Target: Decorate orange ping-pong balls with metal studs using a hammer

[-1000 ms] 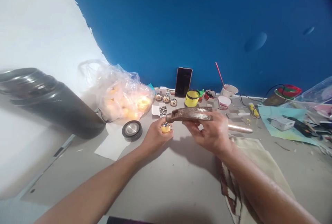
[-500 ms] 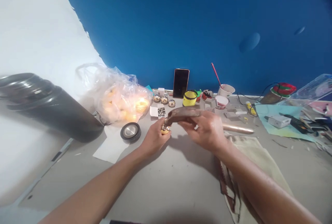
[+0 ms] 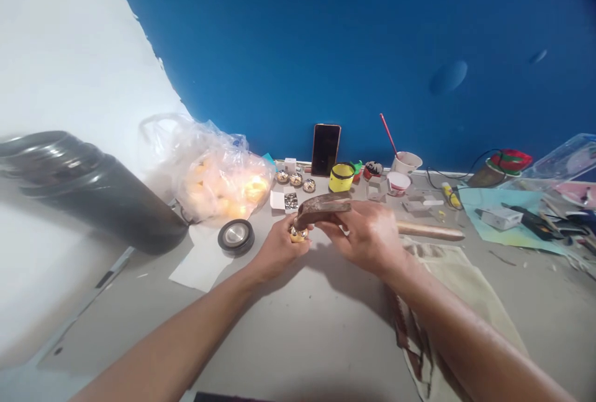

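My left hand [image 3: 278,243] is closed around a small yellow ball [image 3: 298,237] with shiny metal studs on its upper side. A claw hammer [image 3: 323,205] with a brown metal head and a wooden handle is in my right hand [image 3: 372,237]. That hand grips it close to the head, and the handle sticks out to the right. One end of the head meets the studded top of the ball, or is just above it; the exact contact is hidden. Behind my left hand sits an open white box of silvery tacks [image 3: 291,202].
Several studded balls [image 3: 295,179] stand in a row near a leaning phone [image 3: 326,148]. A plastic bag [image 3: 218,187] of orange things, a dark bottle [image 3: 116,203] and a round lid [image 3: 235,237] lie left. Right are a yellow cup [image 3: 341,179], a cloth [image 3: 460,290] and a blue sheet [image 3: 475,198].
The hammer head has tilted and come slightly lower over the ball, and its handle's end has shifted a little right. My left hand keeps its hold on the ball.
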A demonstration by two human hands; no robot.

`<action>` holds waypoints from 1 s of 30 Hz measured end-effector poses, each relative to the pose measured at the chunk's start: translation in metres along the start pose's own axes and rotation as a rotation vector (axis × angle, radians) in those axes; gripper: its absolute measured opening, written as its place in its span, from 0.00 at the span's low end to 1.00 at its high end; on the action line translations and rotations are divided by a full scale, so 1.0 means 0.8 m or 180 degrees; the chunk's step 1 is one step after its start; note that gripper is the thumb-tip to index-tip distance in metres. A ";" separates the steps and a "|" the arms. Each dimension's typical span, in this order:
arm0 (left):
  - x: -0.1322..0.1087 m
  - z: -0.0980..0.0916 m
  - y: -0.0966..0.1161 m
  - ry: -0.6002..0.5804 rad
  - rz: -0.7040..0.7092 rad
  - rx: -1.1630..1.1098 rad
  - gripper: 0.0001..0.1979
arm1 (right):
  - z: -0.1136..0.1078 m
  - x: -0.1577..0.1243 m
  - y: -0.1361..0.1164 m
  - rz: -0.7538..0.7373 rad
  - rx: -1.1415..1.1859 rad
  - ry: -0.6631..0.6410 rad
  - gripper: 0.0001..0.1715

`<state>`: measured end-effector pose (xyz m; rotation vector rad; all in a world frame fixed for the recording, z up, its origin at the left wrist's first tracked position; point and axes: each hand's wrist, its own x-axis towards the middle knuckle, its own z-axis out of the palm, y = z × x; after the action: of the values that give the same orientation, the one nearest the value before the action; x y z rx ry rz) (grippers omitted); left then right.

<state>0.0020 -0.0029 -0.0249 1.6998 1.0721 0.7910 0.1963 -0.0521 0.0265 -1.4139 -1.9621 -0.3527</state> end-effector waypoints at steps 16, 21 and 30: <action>-0.010 -0.005 0.017 -0.0349 -0.0104 -0.0939 0.12 | 0.042 -0.010 0.061 0.1251 -0.0271 -0.1104 0.14; -0.007 -0.006 0.014 -0.0584 -0.0469 -0.1891 0.14 | 0.052 -0.014 0.068 0.0961 -0.0115 -0.1326 0.13; -0.001 -0.001 0.007 -0.0292 -0.0667 -0.2402 0.18 | 0.061 -0.022 0.064 0.0823 0.0112 -0.1663 0.13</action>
<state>0.0030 -0.0046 -0.0192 0.9582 0.7348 0.8326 0.2283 -0.0176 -0.0296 -1.8456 -2.1248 0.1908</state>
